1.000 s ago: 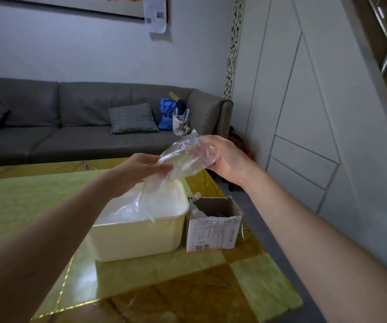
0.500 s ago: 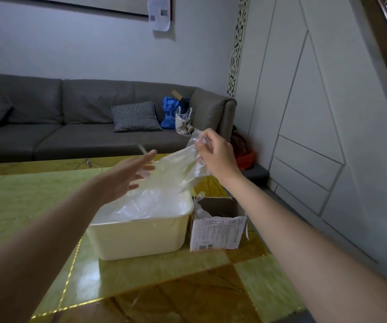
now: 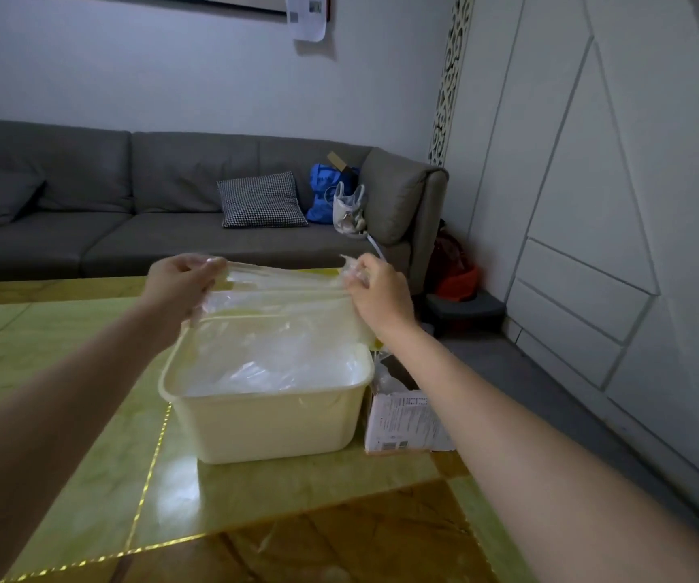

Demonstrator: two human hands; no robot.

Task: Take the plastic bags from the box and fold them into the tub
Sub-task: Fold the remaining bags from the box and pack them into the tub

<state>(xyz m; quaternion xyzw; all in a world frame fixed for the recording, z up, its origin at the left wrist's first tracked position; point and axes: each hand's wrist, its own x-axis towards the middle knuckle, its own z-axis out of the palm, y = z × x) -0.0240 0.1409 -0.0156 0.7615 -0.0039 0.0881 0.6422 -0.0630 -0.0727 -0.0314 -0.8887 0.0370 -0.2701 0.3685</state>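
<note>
Half a second ago only the right hand (image 3: 375, 294) had the clear plastic bag (image 3: 284, 313) and the left hand (image 3: 179, 284) was reaching with straight fingers; now both hands pinch it, and it is stretched flat between them instead of hanging bunched. Each hand has its fingers curled round one top corner of the sheet, left corner in the left hand, right corner in the right, with the upper edge drawn taut from grip to grip.

Below the two grips the bag hangs down as a wide film, and its lower part reaches into the cream tub (image 3: 272, 418), which stands on the table directly under the hands. More clear plastic lies crumpled inside the tub, under the hanging sheet.

Just beside the tub, below the right wrist, stands the small cardboard box (image 3: 398, 427), its top open and a bit of clear plastic showing inside; the right forearm crosses in front of part of it.

Both rest on a glossy green and brown table (image 3: 99, 414). Beyond the grips runs a grey sofa (image 3: 129, 212) with a checked cushion (image 3: 261, 199) and a blue bag (image 3: 324, 191) at its right end.
</note>
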